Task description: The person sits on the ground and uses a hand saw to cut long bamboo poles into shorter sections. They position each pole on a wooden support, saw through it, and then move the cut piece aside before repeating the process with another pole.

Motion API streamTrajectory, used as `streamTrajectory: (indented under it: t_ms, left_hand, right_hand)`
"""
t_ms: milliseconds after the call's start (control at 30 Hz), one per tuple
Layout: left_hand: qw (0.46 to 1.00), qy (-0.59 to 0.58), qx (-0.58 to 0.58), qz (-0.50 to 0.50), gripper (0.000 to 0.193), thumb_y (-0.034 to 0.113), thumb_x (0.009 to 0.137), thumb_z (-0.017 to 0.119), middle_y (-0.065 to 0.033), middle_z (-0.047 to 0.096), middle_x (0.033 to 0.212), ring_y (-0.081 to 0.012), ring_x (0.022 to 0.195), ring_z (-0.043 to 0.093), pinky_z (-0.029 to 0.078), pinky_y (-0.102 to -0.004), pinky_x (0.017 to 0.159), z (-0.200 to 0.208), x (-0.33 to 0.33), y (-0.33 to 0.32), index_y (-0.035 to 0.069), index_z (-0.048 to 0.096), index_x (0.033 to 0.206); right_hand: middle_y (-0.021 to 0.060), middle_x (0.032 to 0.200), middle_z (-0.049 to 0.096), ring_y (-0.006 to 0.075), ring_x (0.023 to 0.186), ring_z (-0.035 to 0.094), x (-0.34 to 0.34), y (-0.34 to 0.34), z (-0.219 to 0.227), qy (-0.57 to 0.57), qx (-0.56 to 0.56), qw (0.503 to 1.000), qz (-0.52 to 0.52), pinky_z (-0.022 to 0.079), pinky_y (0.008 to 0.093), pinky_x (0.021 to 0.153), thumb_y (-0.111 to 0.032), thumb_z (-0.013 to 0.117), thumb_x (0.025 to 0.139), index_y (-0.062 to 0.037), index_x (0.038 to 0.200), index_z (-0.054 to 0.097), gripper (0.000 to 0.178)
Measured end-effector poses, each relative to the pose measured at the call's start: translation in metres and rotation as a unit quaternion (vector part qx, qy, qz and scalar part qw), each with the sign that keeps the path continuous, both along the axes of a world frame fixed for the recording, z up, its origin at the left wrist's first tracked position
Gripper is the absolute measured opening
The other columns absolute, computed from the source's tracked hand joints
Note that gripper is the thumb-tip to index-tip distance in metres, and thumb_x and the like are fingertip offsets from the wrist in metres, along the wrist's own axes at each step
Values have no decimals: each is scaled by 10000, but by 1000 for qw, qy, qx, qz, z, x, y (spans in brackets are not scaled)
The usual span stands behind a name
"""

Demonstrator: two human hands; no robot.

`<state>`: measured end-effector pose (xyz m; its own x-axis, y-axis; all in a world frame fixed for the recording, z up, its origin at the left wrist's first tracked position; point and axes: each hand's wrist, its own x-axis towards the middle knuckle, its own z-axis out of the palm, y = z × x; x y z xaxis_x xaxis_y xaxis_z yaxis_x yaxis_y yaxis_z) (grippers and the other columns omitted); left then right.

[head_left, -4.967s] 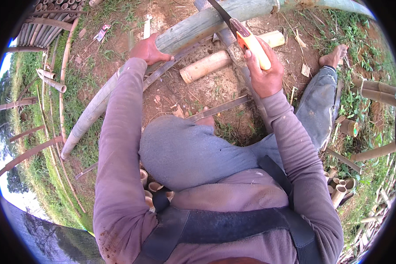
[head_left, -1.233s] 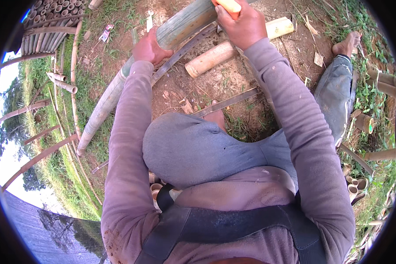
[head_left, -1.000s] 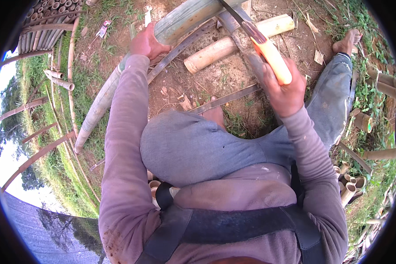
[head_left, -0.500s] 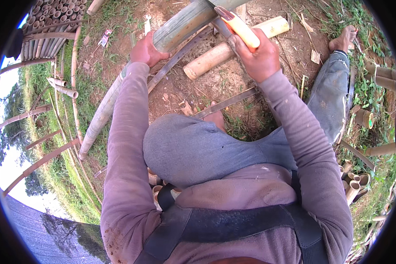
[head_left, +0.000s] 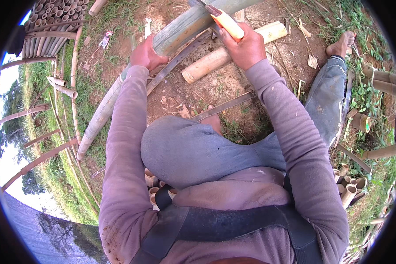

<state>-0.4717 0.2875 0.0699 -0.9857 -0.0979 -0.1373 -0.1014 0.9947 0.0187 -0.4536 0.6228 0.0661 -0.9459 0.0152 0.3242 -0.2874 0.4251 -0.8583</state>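
My left hand [head_left: 147, 55] is wrapped over a long green-grey bamboo pole [head_left: 185, 30], which slants from the lower left up past the top edge. In my right hand [head_left: 246, 47] is the orange-yellow handle of a hand saw [head_left: 229, 24], with the fingers closed round it. Its dark blade reaches the pole near the top of the view; most of the blade is out of sight. Just beyond my left hand's thumb, a flat dark strip [head_left: 176, 61] runs under the pole. Below the saw lies a shorter pale bamboo piece [head_left: 207, 66], partly hidden by my right hand.
My bent leg [head_left: 180, 145] is in front of me, the other stretches right. Another flat strip [head_left: 224, 107] crosses the ground by my foot. Cut bamboo tubes [head_left: 348, 193] lie at the right, and a stacked rack of tubes [head_left: 53, 17] stands far left. Sawdust covers the soil.
My right hand has moved left and slightly forward with the saw, bringing the handle closer to the pole. My left hand keeps its hold on the pole in the same place.
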Motion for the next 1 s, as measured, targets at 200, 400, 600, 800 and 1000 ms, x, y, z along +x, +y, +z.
streamTrajectory:
  t_ms: [200, 400, 600, 800, 1000]
  left_hand:
    - [1000, 2, 10, 6, 1026, 466, 651, 952, -166, 748, 1301, -362, 1153, 738, 572, -453, 1033, -6, 9, -9, 124, 528, 1520]
    - [1000, 26, -2, -4, 1001, 471, 655, 946, -158, 753, 1293, -361, 1150, 739, 578, -462, 1020, -13, 7, 1, 132, 544, 1506]
    - [1000, -11, -3, 12, 1033, 474, 653, 944, -158, 748, 1315, -362, 1178, 730, 567, -442, 1053, 0, 0, 1, 129, 530, 1533]
    - [999, 19, 28, -17, 1069, 497, 647, 955, -164, 742, 1329, -363, 1185, 728, 557, -435, 1073, -9, 8, -14, 119, 519, 1547]
    - [1000, -8, 16, 9, 1079, 498, 642, 959, -173, 737, 1337, -367, 1199, 722, 555, -443, 1073, -3, -1, 11, 122, 516, 1552]
  right_hand:
    - [121, 870, 738, 266, 736, 763, 167, 110, 12, 19, 68, 997, 40, 599, 369, 676, -11, 813, 884, 22, 1042, 708, 193]
    - [172, 800, 748, 328, 710, 767, 57, 49, -23, 24, 23, 999, 19, 613, 402, 651, -151, 854, 900, -25, 983, 703, 214]
    - [169, 810, 759, 327, 732, 768, 0, 1, -2, -38, -34, 999, 7, 608, 420, 685, -243, 827, 942, -42, 996, 730, 230]
    - [138, 883, 750, 256, 777, 778, 185, 129, -6, -40, 51, 997, 50, 607, 356, 719, 13, 807, 880, 20, 1113, 729, 246]
    - [200, 851, 765, 380, 752, 757, 7, 20, -18, -8, -24, 1000, 5, 616, 427, 712, -249, 809, 940, -40, 1008, 732, 233]
